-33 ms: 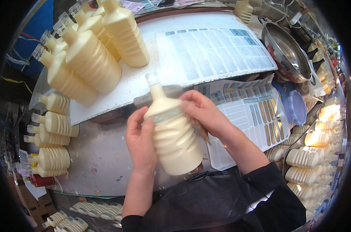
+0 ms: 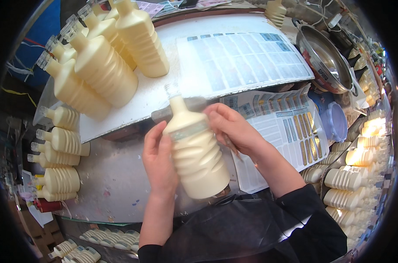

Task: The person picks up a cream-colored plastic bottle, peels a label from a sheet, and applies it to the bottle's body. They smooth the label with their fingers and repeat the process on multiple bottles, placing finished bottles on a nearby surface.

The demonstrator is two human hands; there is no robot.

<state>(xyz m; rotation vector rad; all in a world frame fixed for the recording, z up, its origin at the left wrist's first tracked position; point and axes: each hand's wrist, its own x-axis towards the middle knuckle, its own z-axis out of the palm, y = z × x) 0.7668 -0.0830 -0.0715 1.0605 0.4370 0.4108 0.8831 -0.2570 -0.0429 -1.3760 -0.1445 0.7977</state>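
A cream plastic bottle (image 2: pixel 199 164) with a ribbed body and a clear threaded neck leans between my hands over the grey tabletop. Across its upper body runs a pale greenish label strip (image 2: pixel 188 131). My left hand (image 2: pixel 158 149) grips the bottle's left side, thumb on the front near the strip's left end. At the right shoulder, by the strip's other end, my right hand (image 2: pixel 232 127) has its fingers closed against the bottle's edge. Its fingertips are partly hidden and slightly blurred.
Several similar bottles (image 2: pixel 105 65) stand on the white raised board (image 2: pixel 164 44) at far left; others lie along the left edge. Label sheets (image 2: pixel 247 61) cover the board and the right side. A metal pan (image 2: pixel 324 57), a lavender basin (image 2: pixel 334 122) and stacked bottles (image 2: pixel 343 179) are at right.
My right hand has shifted very slightly at the bottle's right edge, its fingers a little further right. The bottle and my left hand have barely moved.
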